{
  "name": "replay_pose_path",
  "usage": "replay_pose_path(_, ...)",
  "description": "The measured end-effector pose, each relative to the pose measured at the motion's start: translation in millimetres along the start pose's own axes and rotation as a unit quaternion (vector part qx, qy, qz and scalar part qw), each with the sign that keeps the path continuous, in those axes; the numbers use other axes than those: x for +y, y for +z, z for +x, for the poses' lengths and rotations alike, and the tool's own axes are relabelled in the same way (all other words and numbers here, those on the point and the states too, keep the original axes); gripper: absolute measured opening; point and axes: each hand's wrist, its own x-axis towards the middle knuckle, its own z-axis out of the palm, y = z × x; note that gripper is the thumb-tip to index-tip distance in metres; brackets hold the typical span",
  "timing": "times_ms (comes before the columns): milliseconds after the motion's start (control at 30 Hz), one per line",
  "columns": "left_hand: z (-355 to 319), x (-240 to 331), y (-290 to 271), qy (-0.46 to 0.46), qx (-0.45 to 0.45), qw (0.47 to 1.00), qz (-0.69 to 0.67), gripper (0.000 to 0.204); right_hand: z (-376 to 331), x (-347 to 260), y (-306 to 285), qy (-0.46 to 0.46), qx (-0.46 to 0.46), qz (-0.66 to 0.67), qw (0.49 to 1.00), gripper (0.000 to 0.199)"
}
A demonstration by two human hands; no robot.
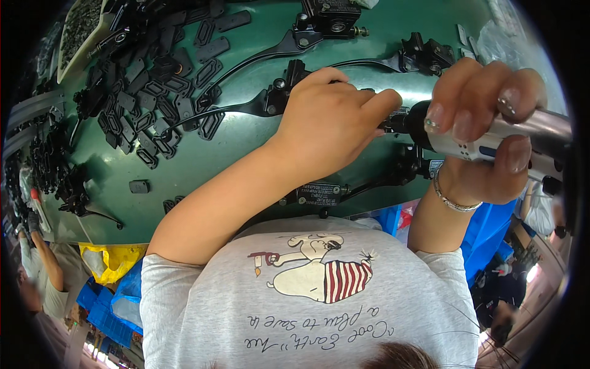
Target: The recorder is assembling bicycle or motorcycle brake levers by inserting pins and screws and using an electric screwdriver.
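My left hand (pixel 332 120) is closed around a black brake lever assembly (pixel 264 103), whose long lever points left over the green table (pixel 239 154). The fingers hide most of its body. In my right hand (pixel 485 111) is a silver and black electric screwdriver (pixel 452 146), lying nearly level. Its black nose reaches the right end of the held assembly; whether the tip touches a screw is hidden. More black brake lever assemblies lie around my hands, one beyond (pixel 332 24), one at the far right (pixel 424 55) and one nearer me (pixel 319 194).
A heap of black caps and rubber gaskets (pixel 147 101) covers the table's left part, with one loose cap (pixel 139 186) nearer me. Further assemblies (pixel 77 190) crowd the left edge. Below the table are a yellow bag (pixel 114 261) and blue bins (pixel 488 227). Another person's arm (pixel 49 261) shows at left.
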Motion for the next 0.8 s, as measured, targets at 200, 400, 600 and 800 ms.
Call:
replay_pose_path(200, 3.7, -2.2, 6.2, 0.008, 0.021, 1.0, -0.006, 0.024, -0.8, -7.2, -9.3, 0.031, -0.032, -0.036, 0.998, 0.023)
replay_pose_path(400, 3.5, -1.2, 7.4, 0.003, 0.014, 1.0, -0.008, 0.024, -8.0, 5.2, -14.6, -0.016, -0.03, 0.001, 0.999, 0.023)
replay_pose_path(600, 2.5, -2.5, 1.5, 0.017, -0.003, 0.999, 0.041, 0.026, -8.7, 4.0, 0.7, -0.012, 0.046, -0.031, 0.998, 0.025)
replay_pose_path(800, 0.4, 0.8, 0.1, 0.007, -0.065, 0.998, 0.01, 0.039, 23.4, -44.9, -23.4, -0.094, 0.046, 0.084, 0.991, 0.023)
